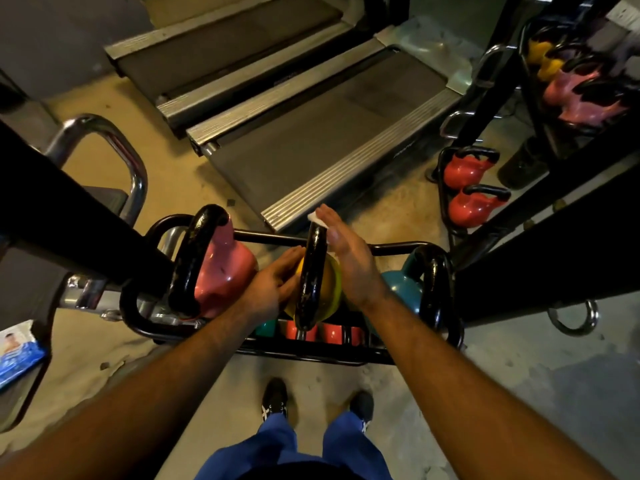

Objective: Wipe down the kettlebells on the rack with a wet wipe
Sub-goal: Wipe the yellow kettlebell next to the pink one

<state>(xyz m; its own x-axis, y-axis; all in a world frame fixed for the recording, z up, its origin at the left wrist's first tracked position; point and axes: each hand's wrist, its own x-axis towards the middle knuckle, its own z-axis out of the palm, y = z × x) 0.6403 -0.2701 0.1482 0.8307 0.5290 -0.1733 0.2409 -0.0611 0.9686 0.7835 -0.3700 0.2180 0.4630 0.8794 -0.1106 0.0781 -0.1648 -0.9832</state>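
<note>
A yellow kettlebell with a black handle stands in the middle of the black rack, between a pink kettlebell and a teal kettlebell. My right hand lies flat with straight fingers against the right side of the yellow bell's handle, pressing a white wet wipe onto it; the wipe peeks out at the fingertips. My left hand rests on the left side of the yellow bell's body with fingers lightly bent.
A blue wet-wipe pack lies at the far left. Two treadmills sit beyond the rack. Red kettlebells and a second rack with pink and yellow bells stand at the right. Smaller red and green bells sit on the lower shelf.
</note>
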